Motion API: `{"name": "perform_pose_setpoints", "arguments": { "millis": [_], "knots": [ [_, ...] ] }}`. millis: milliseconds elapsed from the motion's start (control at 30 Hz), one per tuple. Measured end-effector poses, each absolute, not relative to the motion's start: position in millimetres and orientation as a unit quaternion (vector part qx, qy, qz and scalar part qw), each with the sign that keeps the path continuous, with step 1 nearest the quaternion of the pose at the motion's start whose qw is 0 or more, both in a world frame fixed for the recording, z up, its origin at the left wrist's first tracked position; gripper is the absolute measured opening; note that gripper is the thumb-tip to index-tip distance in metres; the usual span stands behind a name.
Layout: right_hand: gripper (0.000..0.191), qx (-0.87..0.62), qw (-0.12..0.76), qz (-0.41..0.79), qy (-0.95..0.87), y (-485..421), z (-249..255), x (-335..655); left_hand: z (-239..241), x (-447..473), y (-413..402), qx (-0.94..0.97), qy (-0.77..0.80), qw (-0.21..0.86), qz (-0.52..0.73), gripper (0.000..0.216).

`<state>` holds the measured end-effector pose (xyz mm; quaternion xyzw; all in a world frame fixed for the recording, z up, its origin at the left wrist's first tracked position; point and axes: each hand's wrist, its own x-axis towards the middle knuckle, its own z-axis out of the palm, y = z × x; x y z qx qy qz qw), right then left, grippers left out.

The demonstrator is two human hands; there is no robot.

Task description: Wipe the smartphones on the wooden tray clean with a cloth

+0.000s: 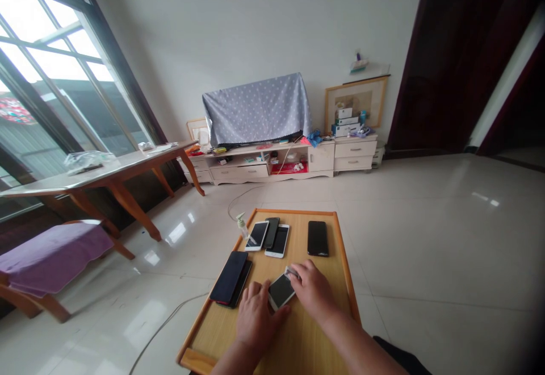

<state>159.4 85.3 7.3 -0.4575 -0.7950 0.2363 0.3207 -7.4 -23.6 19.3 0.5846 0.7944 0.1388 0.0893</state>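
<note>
Hands: two, both the person's own, both over the near half of the desk (272,284).
Left hand (258,321): fingers spread and lying flat, narrowly apart, with the fingertips at the lower left edge of the white-framed smartphone (281,291); holding nothing that shows.
Right hand (313,290): fingers drawn together, narrow, pinching a small grey-white pad (290,273) against the top corner of that same phone; the pad's exact kind is too small to tell.
Phones on the desk: seven in all.
Under the hands: one, white-framed, lying tilted across the desk's middle.
Far row: four, in order from left a white-framed phone (256,235), a black phone (271,232) overlapping it slightly, a white-framed phone (279,241) just beside that, and a black phone (317,238) set well apart on the right.
Left stack: two black phones, one (229,276) lying on top of the other (240,284), just beside the left hand.
Bottle: one clear pump bottle (242,227), standing on the floor just past the desk's far left corner.
Cables: two thin white cables on the tile floor (340,250), one (170,324) left of the desk, one (240,200) beyond it.
Room: one long wooden table (114,179) at the window (55,62), one bench with a purple cloth (53,255), one low cream cabinet (264,165) under a polka-dot cloth (255,108).
</note>
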Motion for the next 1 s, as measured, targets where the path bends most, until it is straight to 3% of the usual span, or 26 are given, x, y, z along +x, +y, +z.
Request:
{"name": "perform_pose_setpoints", "arguments": {
  "millis": [367, 700, 1000],
  "knots": [
    [0.034, -0.434, 0.306, 0.192, -0.825, 84, 7, 157, 17, -8, -25, 0.579, 0.800, 0.075, 0.140, 0.079],
    [0.025, -0.399, 0.307, 0.187, -0.843, 76, 14, 156, 15, -25, -37, 0.624, 0.758, 0.050, 0.181, 0.064],
    [0.025, -0.461, 0.315, 0.140, -0.817, 79, 5, 150, -14, -48, -41, 0.675, 0.704, -0.058, 0.211, 0.069]
  ]
}}
